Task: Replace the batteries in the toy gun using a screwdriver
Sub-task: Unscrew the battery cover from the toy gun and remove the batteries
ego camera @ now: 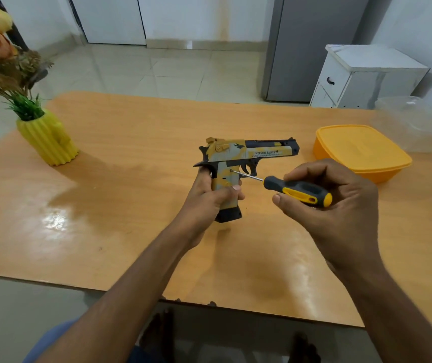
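Toy gun (238, 163) stands upright above your glossy orange worktop (110, 205) in a pale-tiled room, barrel running level toward the right. Your left hand (209, 197) curls its fingers round the grip, and your right hand (332, 203) pinches the screwdriver (290, 188), tip at the grip's side.
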